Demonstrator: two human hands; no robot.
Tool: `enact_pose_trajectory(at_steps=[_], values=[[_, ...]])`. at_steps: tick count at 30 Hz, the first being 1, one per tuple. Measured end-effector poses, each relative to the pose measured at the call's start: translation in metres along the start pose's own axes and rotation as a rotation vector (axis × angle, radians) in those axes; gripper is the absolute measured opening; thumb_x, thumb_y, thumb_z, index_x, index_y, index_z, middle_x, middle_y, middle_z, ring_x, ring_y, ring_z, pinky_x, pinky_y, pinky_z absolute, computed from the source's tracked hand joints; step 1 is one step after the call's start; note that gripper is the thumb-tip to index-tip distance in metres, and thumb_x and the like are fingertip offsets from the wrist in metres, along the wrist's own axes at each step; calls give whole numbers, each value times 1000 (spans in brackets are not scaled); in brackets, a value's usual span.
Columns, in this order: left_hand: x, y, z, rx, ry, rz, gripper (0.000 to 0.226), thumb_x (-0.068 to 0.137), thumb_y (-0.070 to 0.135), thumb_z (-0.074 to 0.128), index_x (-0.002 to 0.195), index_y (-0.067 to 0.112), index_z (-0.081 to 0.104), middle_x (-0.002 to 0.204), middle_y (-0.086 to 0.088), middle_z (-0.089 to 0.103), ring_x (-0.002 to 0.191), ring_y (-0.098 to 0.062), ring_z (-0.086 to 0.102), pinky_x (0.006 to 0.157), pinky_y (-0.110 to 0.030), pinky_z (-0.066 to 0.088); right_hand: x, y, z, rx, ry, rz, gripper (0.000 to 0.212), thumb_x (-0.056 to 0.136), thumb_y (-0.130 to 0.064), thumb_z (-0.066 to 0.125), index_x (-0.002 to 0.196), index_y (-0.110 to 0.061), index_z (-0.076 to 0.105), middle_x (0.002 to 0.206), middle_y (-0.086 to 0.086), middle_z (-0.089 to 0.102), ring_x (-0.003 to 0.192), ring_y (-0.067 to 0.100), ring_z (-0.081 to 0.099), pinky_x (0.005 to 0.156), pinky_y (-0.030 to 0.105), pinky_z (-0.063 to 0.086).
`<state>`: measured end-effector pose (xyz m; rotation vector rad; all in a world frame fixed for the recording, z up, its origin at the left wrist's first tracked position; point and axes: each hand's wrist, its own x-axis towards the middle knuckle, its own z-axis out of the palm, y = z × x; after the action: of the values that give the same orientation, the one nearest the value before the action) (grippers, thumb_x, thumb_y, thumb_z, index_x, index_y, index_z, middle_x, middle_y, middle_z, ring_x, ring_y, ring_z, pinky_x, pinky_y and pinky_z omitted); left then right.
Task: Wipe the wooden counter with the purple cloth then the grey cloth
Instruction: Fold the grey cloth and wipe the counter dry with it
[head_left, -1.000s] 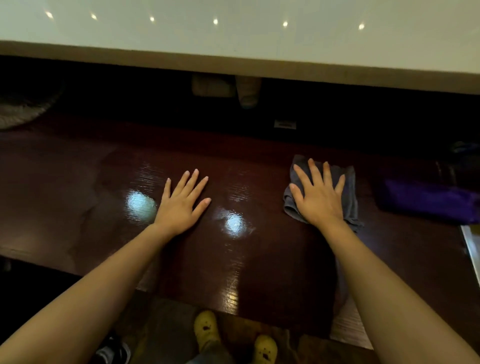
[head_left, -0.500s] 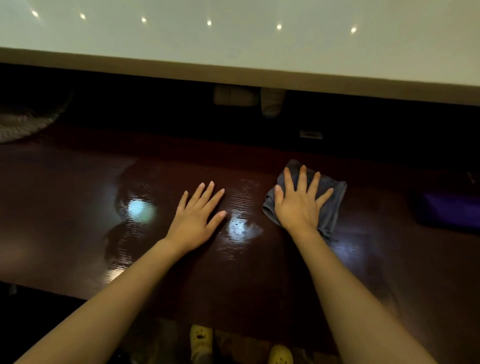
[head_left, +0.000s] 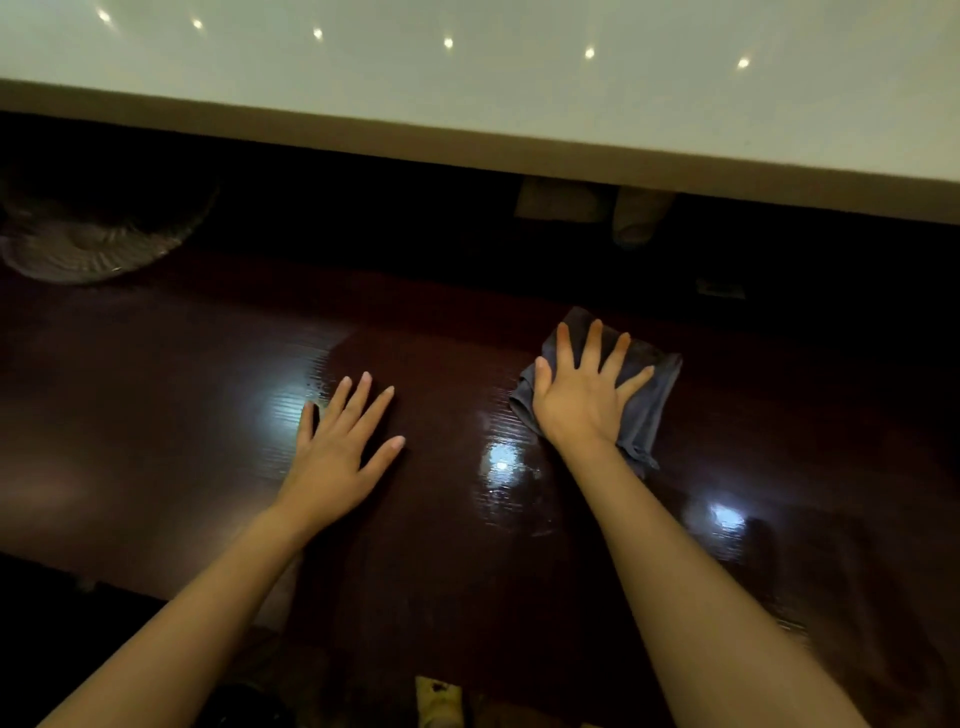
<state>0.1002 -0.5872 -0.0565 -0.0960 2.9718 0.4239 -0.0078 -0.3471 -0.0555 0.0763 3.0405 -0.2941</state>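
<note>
Right hand (head_left: 584, 402), spread flat on the grey cloth (head_left: 644, 400), has slid it leftward across the worktop (head_left: 156, 415) towards the open, bracing left hand (head_left: 337, 452), so second-stage wiping is underway.

Dark reddish-brown wooden counter (head_left: 426, 519), polished to a high gloss, fine straight grain lit up inside the bright reflections near its middle and toward its right end; wet-looking streaks around the central glare. Grey cloth (head_left: 644, 400), soft woven fabric, matt, creased and bunched, frayed at its near corner, flattened under the right hand (head_left: 582, 405). Left hand (head_left: 337, 457) bare on the glossy wood. Pale upper ledge (head_left: 519, 83) along the counter's far edge, smooth, semi-gloss, dotted with small light reflections
</note>
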Motion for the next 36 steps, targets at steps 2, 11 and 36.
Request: enact_pose_trajectory(at_steps=[2,11,36], values=[[-6,-15,-3,15,-4,-9,72,79,68,11,144,38,8,156,9,-2,142,-8,-13,115,-43,-10,3,-18,3,2,-7,-27,57,96,-48,21,148,-26,11,159,10,3,143,40,-7,108,70,-3],[-36,-49,-7,51,41,-87,73,79,71,14,144,39,6,155,11,-6,141,-9,-18,114,-43,-13,4,-95,19,26,-20,-182,57,96,-48,22,148,-27,12,159,10,3,143,40,-9,108,70,-5],[-127,-49,12,111,54,-95,76,85,69,12,147,24,11,157,-4,6,144,-17,-7,115,-43,-4,-68,-164,40,-22,-100,-706,54,96,-48,23,147,-32,17,160,2,7,146,31,-7,111,64,-10]])
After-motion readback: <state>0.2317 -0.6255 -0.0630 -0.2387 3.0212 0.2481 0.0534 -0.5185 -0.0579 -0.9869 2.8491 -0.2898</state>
